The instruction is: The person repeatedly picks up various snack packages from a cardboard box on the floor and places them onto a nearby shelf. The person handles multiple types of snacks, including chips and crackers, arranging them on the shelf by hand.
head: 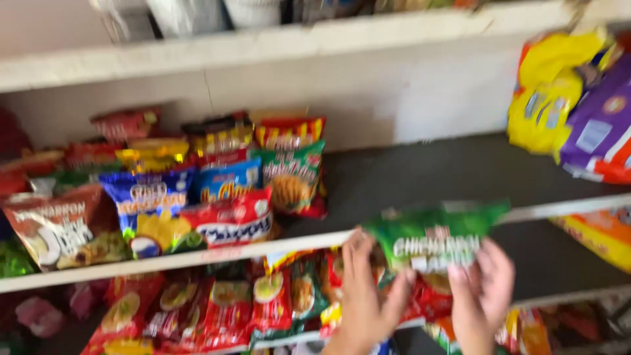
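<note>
Looking down at my dark middle shelf (427, 174), its left end already packed with snack bags (197, 190) and its right end bare, I pinch a green snack packet (430, 240) at its front edge between my left hand (365, 299) and right hand (483, 299), not yet set down.

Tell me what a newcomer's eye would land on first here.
First, the green snack bag held up in both hands, the left hand and right hand, at the lower middle of the view in front of the shelf edge. Next, the crowded pile of red, blue and green snack packets on the left of the dark shelf, and the yellow bags hanging at the upper right.
</note>
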